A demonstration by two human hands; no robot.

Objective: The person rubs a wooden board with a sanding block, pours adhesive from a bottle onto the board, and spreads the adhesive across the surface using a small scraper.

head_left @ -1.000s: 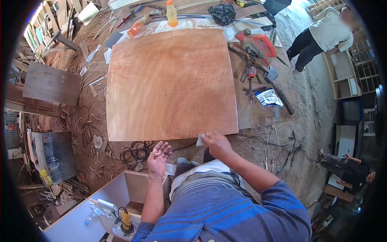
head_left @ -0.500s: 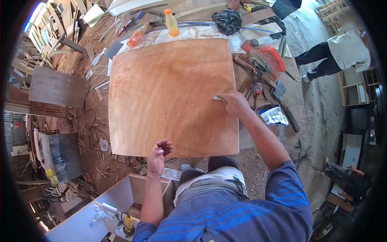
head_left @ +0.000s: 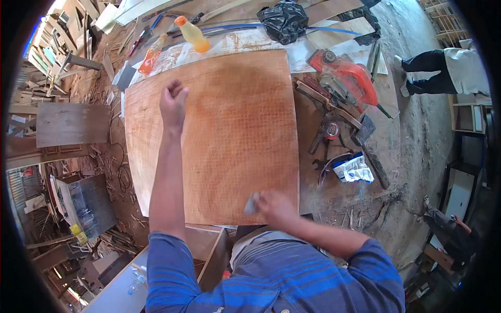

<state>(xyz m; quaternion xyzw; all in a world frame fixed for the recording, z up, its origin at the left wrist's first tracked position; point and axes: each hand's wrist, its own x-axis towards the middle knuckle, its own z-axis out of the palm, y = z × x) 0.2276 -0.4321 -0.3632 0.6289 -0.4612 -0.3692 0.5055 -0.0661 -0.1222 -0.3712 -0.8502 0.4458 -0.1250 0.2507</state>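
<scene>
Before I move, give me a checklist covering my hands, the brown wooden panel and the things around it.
1. Right hand has a grip on the small grey pad: ok.
2. Pad flat on the brown wooden panel: cannot tell, blurred.
3. Left hand away from the pad: ok, towards the far left.
4. Red power tool off the panel: ok, to its right.
5. Power tool unplugged: cannot tell.
6. Orange-capped plastic bottle off the panel: ok, beyond the far edge.

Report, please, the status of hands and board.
Right hand gripping grey pad over board, near edge. Left hand over its left side, nothing visible held. Red power tool beside board, on the right.
</scene>
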